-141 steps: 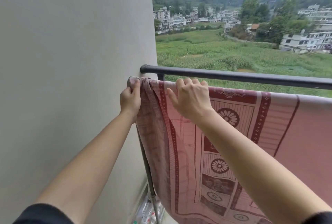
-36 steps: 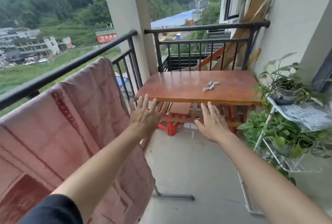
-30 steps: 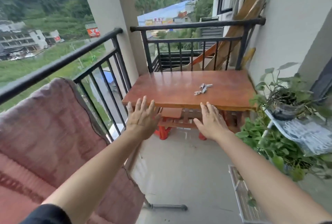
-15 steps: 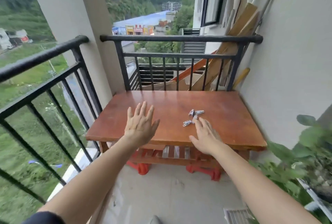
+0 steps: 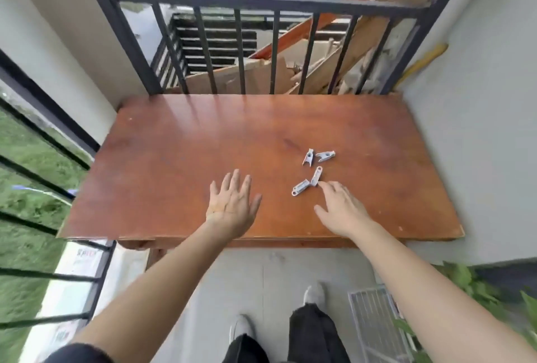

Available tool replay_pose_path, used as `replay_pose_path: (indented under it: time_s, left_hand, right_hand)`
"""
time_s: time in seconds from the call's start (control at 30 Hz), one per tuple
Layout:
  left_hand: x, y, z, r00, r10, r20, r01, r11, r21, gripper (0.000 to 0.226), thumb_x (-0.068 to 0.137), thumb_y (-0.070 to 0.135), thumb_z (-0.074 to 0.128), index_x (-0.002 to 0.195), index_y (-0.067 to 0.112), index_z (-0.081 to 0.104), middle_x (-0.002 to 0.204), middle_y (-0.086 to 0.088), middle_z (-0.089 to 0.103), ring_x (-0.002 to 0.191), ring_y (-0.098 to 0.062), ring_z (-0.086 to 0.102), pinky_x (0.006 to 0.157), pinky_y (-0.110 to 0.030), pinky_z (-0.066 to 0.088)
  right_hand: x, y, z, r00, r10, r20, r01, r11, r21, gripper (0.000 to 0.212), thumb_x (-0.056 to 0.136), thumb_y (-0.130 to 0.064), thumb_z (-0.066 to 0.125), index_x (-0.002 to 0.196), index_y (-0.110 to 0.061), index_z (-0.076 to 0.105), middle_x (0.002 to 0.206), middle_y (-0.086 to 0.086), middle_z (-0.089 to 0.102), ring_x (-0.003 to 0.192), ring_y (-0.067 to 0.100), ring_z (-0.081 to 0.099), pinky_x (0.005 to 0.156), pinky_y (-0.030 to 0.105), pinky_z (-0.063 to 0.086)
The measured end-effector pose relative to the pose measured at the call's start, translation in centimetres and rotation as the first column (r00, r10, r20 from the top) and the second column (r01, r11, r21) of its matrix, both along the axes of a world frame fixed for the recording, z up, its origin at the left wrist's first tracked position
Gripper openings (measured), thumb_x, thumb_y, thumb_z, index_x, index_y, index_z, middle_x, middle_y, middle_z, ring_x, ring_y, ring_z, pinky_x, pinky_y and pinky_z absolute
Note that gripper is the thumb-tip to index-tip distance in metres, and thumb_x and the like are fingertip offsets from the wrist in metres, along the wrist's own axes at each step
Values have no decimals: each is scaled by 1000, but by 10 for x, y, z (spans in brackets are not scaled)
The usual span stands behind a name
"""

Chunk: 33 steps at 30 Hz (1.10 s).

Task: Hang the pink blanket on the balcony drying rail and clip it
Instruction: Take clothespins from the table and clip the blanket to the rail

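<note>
Head view, straight down onto a red-brown wooden counter [image 5: 174, 153] set against the black railing [image 5: 261, 2] at 12 o'clock. At 9 o'clock, more railing bars with grass beyond.

Just left of centre, the left hand [image 5: 232, 205]: flat, palm down, fingers straight and spread over bare wood, holding nothing. To its 2 o'clock, four small grey clips [image 5: 312, 172] loose on the counter, two on the far side, two nearer and meeting at one end. At 4 o'clock from those, the right hand [image 5: 340, 208]: open, fingers extended, index tip just beside the nearer pair, possibly touching; grips nothing yet. At 5 o'clock, a white wire rack [image 5: 374, 322] on the floor, with green leaves [image 5: 465, 278] at the frame edge.

No pink blanket in frame; cannot tell from here where it hangs.

Probably the clip-fetching step. Clips: light, stiff and smooth, likely to skid on the polished wood if nudged. Best pinched across the sides between thumb and index, then squeezed at the handle end to open. Pink blanket, judged by its kind: soft, limp, fairly heavy, apt to slide off a smooth rail. Best clipped near the top, where cloth folds over the rail.
</note>
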<state>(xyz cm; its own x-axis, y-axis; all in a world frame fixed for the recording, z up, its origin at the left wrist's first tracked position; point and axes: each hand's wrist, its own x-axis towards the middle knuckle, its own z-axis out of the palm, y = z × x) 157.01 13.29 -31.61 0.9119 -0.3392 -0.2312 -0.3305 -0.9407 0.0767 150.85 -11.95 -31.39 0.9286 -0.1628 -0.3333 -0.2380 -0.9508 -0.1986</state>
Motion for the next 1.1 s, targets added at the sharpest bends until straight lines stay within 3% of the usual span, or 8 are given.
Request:
replay_pose_path:
  time_s: [0.17, 0.3, 0.43, 0.53, 0.7, 0.83, 0.93, 1.1]
  left_hand:
    - [5, -16, -71, 973, 117, -201, -105, 992, 69, 65, 99, 55, 16, 154, 21, 13, 163, -9, 6, 149, -26, 9, 116, -50, 17]
    - [7, -31, -105, 906, 255, -337, -233, 967, 106, 64, 99, 54, 18, 154, 21, 14, 163, -8, 7, 149, -27, 9, 117, -49, 17]
    - [3, -49, -129, 778, 428, -459, -440, 894, 89, 64, 99, 55, 23, 153, 21, 18, 163, -6, 8, 148, -26, 9, 118, -47, 17]
    - [-2, -65, -136, 666, 512, -543, -544, 831, 116, 72, 97, 60, 25, 155, 19, 14, 163, -5, -4, 149, -26, -3, 121, -44, 11]
    - [-2, -72, -128, 600, 566, -566, -609, 781, 136, 73, 97, 61, 24, 155, 19, 11, 164, -4, -8, 150, -26, -6, 122, -42, 7]
    - [-10, -64, -106, 570, 601, -561, -681, 727, 88, 67, 99, 57, 24, 155, 22, 13, 164, -2, 1, 150, -23, -1, 122, -41, 8]
    - [-33, -52, -79, 575, 674, -464, -761, 649, -2, 64, 99, 56, 26, 154, 24, 17, 164, -1, 5, 150, -21, 2, 119, -40, 11]
    - [-118, -3, -26, 489, 810, -324, -870, 480, -113, 59, 100, 51, 31, 151, 24, 23, 163, -2, 11, 148, -23, 11, 119, -41, 15]
  right_hand:
    - [42, -1, -62, 980, 132, -145, -119, 988, 94, 61, 96, -33, 51, 151, -21, 29, 151, 4, 34, 134, 29, 41, 103, 43, 41]
    - [80, -7, -100, 958, 229, -171, -208, 969, 130, 61, 97, -24, 50, 153, -21, 26, 157, 7, 23, 136, 29, 39, 101, 43, 45]
    - [112, -21, -125, 897, 403, -182, -379, 913, 154, 59, 96, -5, 47, 152, -20, 32, 149, 9, 31, 132, 28, 42, 99, 40, 45]
    - [133, -29, -132, 858, 485, -168, -450, 869, 208, 45, 100, -7, 45, 144, -16, 45, 135, 11, 42, 119, 31, 50, 93, 43, 47]
    - [151, -31, -127, 777, 607, -169, -581, 794, 180, 33, 100, -20, 54, 132, -13, 52, 121, 12, 48, 110, 32, 58, 93, 43, 50]
    - [159, -21, -110, 741, 651, -166, -641, 759, 116, 32, 99, -33, 56, 125, -14, 57, 115, 10, 58, 106, 31, 62, 87, 41, 51]
    - [152, 3, -83, 725, 685, -69, -677, 728, 113, 34, 96, -38, 57, 118, -13, 62, 107, 11, 61, 97, 35, 66, 81, 40, 52]
    - [107, 91, -39, 592, 795, 135, -805, 575, 144, 32, 97, -37, 57, 99, -6, 63, 98, 16, 58, 84, 41, 66, 68, 44, 52]
